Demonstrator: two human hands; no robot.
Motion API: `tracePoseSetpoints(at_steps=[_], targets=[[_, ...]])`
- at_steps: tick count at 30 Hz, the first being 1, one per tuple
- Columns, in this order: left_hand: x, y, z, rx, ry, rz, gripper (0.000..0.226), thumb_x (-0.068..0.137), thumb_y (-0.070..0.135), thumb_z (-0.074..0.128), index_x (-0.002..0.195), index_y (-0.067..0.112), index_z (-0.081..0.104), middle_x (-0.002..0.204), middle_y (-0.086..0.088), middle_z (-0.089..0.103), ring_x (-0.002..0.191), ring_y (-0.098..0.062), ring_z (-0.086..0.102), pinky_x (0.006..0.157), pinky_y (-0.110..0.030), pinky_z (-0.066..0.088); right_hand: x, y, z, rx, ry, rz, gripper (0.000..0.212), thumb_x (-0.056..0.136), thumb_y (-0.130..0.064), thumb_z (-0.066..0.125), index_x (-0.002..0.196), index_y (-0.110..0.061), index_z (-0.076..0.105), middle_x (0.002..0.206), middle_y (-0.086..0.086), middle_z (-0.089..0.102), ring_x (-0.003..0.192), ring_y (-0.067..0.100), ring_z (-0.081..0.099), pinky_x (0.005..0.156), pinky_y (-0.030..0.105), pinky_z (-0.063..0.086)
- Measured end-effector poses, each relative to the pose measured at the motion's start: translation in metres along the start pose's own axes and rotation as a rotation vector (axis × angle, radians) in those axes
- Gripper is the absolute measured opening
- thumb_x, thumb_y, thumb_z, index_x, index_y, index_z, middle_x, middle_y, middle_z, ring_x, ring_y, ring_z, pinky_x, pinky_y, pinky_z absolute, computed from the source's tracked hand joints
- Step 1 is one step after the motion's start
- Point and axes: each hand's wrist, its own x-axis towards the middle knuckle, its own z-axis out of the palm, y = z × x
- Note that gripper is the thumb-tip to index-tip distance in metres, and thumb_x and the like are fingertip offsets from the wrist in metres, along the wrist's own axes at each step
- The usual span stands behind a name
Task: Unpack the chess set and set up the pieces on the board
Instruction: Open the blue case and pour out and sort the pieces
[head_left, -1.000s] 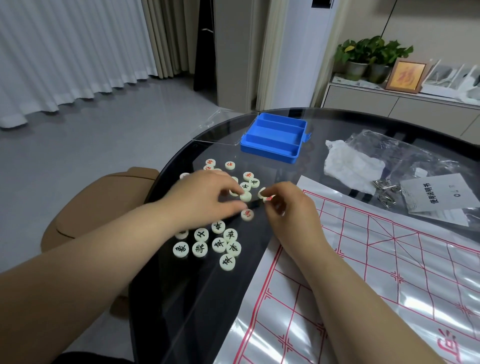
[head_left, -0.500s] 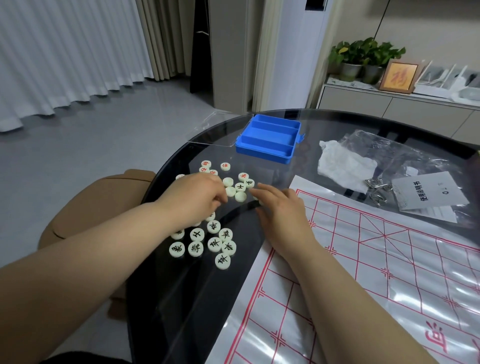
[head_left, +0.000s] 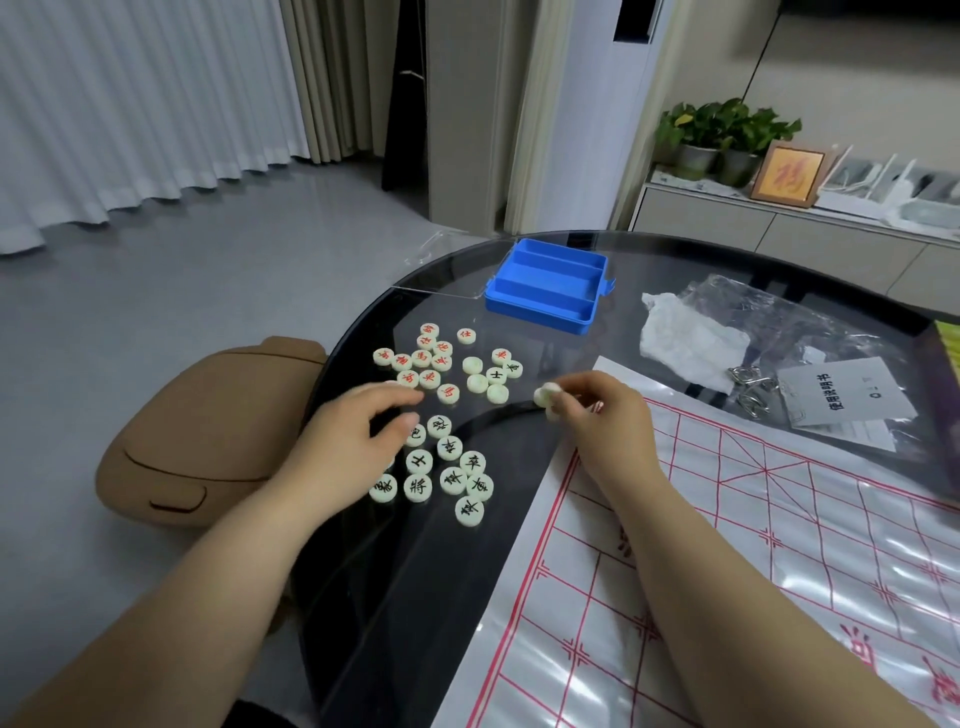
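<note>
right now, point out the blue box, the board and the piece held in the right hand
blue box (head_left: 535, 318): head view, its near outer wall
board (head_left: 727, 545): head view, a bare grid square
held piece (head_left: 543, 396): head view, its pale rounded face

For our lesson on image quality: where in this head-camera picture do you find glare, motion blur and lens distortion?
Head view: glare streaks the red-lined plastic board; motion smears the pale round piece pinched by the right hand and fingertips of the left hand; the wide lens bends the white pleated curtain.
</note>
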Motion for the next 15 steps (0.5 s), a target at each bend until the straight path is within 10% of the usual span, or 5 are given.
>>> tracePoseSetpoints(at_steps=[6, 11, 15], targets=[[-0.010, 0.002, 0.004, -0.020, -0.015, 0.004, 0.025, 0.089, 0.016, 0.052, 0.112, 0.019, 0.063, 0.101, 0.018, 0.053, 0.093, 0.005, 0.046, 0.071, 0.004, 0.032, 0.005, -0.012, -0.014, 0.332, -0.110, 0.235, 0.005, 0.083, -0.011, 0.063, 0.083, -0.015, 0.066, 0.097, 0.010, 0.069, 0.083, 0.018, 0.062, 0.079, 0.020, 0.048], [-0.016, 0.003, 0.005, -0.004, -0.013, 0.040, 0.023, 0.088, 0.016, 0.054, 0.107, 0.018, 0.065, 0.088, 0.032, 0.043, 0.096, 0.002, 0.047, 0.072, 0.006, 0.030, -0.005, -0.030, -0.014, 0.282, -0.246, 0.126, 0.021, 0.079, -0.004, 0.066, 0.066, -0.019, 0.059, 0.065, -0.005, 0.061, 0.051, -0.004, 0.054, 0.050, 0.005, 0.041], [-0.021, -0.001, 0.004, -0.009, -0.021, 0.072, 0.023, 0.087, 0.017, 0.055, 0.107, 0.020, 0.066, 0.089, 0.033, 0.044, 0.100, 0.000, 0.047, 0.077, 0.001, 0.032, -0.021, -0.029, 0.004, 0.075, -0.368, -0.016, 0.012, 0.079, -0.011, 0.068, 0.071, -0.019, 0.064, 0.066, -0.011, 0.060, 0.062, 0.003, 0.054, 0.062, 0.014, 0.043]])
